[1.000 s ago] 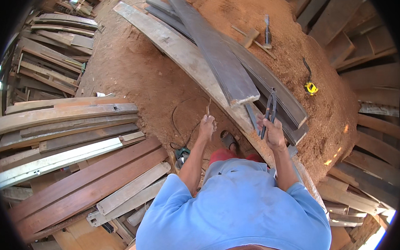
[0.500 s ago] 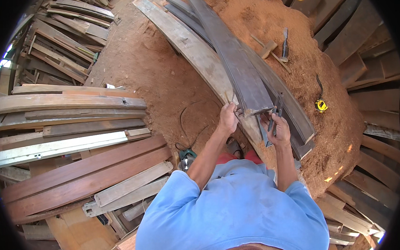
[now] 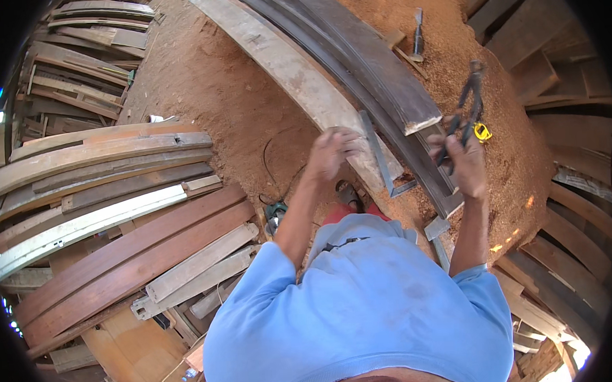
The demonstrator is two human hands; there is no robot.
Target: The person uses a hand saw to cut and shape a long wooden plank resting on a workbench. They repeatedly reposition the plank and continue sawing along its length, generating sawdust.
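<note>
My right hand grips a pair of black pincers by the handles, its jaws pointing away from me over the sawdust. The pincers are slightly smeared by motion. My left hand has its fingers stretched out above the pale weathered plank, and nothing shows in it. Beside its fingertips, an L-shaped metal square lies on the plank. A dark brown board with a pale cut end rests on other dark boards right of the plank, its near end close to my right hand.
A yellow tape measure, a chisel and a wooden mallet lie on the sawdust at right. Planks are stacked at left. A green power tool with a cord sits near my feet. More boards lean at far right.
My right hand has swung right and away from the board's end with the pincers. My left hand has moved slightly left and opened. The dark board's near end now lies farther right and away.
</note>
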